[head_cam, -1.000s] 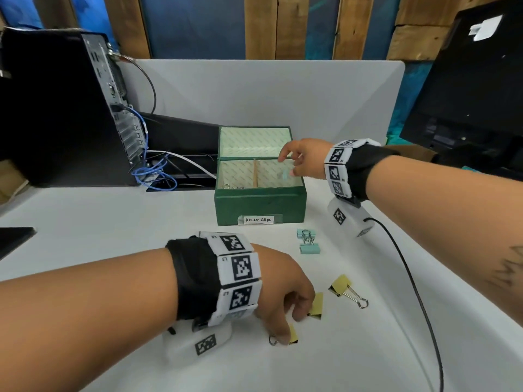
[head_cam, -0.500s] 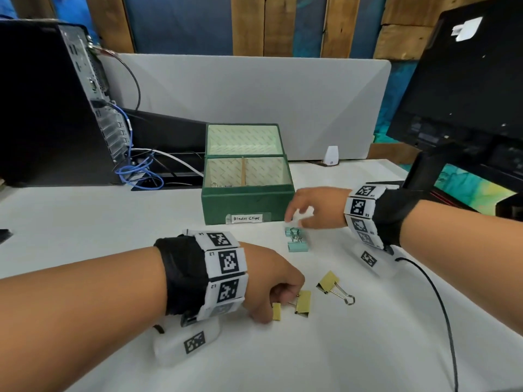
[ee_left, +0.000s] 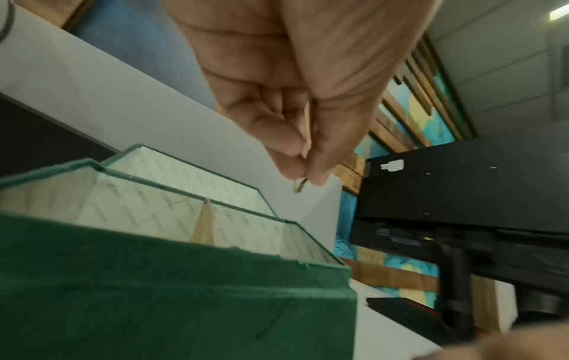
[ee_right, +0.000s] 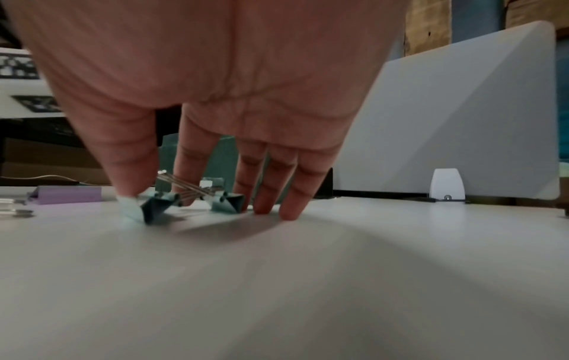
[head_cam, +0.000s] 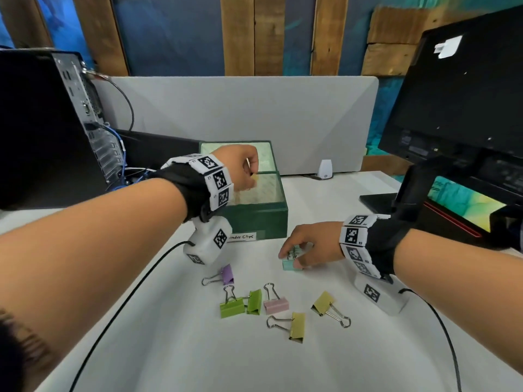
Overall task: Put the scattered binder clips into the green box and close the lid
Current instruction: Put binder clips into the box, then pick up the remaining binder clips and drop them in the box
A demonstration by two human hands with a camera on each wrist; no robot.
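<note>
The green box (head_cam: 256,215) stands open, its lid (head_cam: 266,154) upright behind it and a wooden divider (ee_left: 204,224) inside. My left hand (head_cam: 250,176) hovers over the box's left half and pinches a yellow binder clip (ee_left: 307,126) between thumb and fingers. My right hand (head_cam: 293,257) is down on the table just in front of the box's right corner. Its thumb and fingers close around two teal binder clips (ee_right: 160,207) that lie with their wire handles crossed. Several more clips lie nearer me: purple (head_cam: 226,274), two green (head_cam: 232,306), pink (head_cam: 276,304), two yellow (head_cam: 297,326).
A computer tower (head_cam: 51,128) with blue cables stands at the left, and a monitor (head_cam: 458,108) on its stand is at the right. A grey partition (head_cam: 254,114) closes the back, with a small white device (head_cam: 325,169) at its foot. Black wrist cables trail over the white table (head_cam: 198,357).
My left hand has lifted a yellow clip off the table and carried it up over the box. My right hand has settled onto the teal clips. The purple, green and pink clips are uncovered.
</note>
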